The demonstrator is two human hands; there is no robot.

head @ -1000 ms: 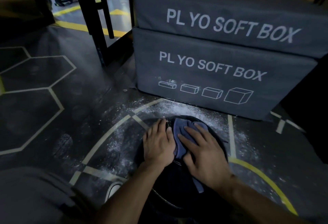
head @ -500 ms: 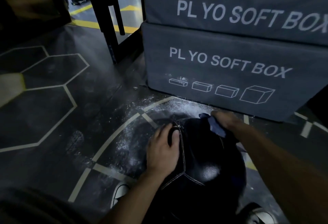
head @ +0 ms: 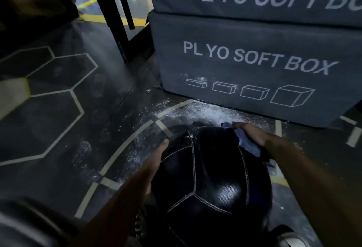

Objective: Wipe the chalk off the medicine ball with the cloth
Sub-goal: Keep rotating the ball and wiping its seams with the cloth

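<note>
A gym floor, dimly lit. Two stacked grey pads printed "PLYO SOFT BOX" (head: 254, 58) stand on dark rubber flooring (head: 58, 129) marked with pale hexagon outlines and yellow lines. Black steel rack uprights (head: 111, 15) rise behind, white chalk dust (head: 205, 112) is scattered about, and a stitched black medicine ball (head: 211, 184) sits on the floor.

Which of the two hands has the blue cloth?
The right hand presses the blue cloth on the ball's far side. The left hand only steadies the medicine ball.
</note>
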